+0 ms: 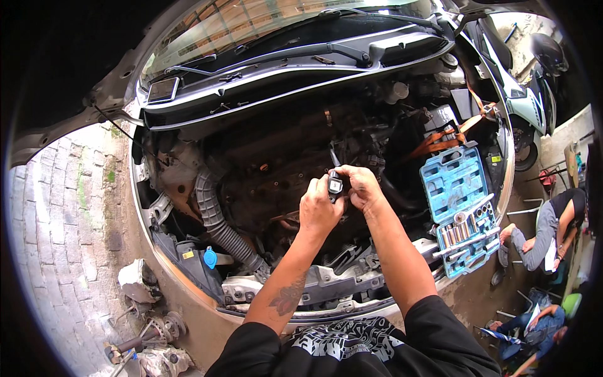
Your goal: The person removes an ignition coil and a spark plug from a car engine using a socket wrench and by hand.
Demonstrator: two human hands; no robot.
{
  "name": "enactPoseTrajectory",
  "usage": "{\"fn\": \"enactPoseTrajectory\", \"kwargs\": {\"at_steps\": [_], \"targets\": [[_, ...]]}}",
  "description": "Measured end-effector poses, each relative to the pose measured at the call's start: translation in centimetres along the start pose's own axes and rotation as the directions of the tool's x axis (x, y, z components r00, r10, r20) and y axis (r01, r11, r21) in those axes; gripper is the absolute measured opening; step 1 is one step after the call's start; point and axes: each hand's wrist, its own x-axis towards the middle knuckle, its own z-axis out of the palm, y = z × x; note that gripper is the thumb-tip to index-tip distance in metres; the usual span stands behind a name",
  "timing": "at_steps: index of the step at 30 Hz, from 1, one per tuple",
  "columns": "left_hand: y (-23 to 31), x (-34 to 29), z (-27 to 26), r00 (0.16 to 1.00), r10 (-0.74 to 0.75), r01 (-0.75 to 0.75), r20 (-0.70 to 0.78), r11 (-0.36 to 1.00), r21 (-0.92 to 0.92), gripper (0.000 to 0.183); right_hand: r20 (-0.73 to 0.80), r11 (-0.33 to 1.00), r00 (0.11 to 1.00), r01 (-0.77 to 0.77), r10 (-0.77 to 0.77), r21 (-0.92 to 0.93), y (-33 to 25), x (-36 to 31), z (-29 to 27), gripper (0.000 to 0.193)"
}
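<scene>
Over the engine (pixel 270 182), I hold what looks like an ignition coil (pixel 335 185), with a black head, a pale label and a long stem pointing away from me. My left hand (pixel 319 206) closes round its head from the left, thumb below it. From the right, my right hand (pixel 363 186) has its fingers closed at the coil where the stem meets the head. The fingertips partly hide the coil's body. Beneath my hands lies the dark, dusty top of the engine, left of which runs a grey corrugated hose (pixel 213 210).
An open blue socket set case (pixel 455 173) rests on the bay's right side, near orange straps (pixel 440 141). A phone-like device (pixel 163 90) lies below the windscreen. A blue cap (pixel 210 258) sits at front left. Greasy parts (pixel 160 330) lie on the ground. People sit at right.
</scene>
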Motion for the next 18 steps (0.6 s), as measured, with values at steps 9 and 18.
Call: {"fn": "enactPoseTrajectory", "kwargs": {"at_steps": [9,18], "targets": [[-0.9,-1.4,0.0,0.999,0.031,-0.031,-0.026,1.0,-0.002,0.044,0.021,0.968,0.977,-0.211,0.21,0.137,1.0,1.9,-0.9,0.009],[2.6,-5.8,-2.1,1.0,-0.028,0.027,-0.002,0.989,-0.145,0.042,-0.116,0.965,0.993,-0.032,0.001,-0.261,-2.2,1.9,-2.2,0.014]]}}
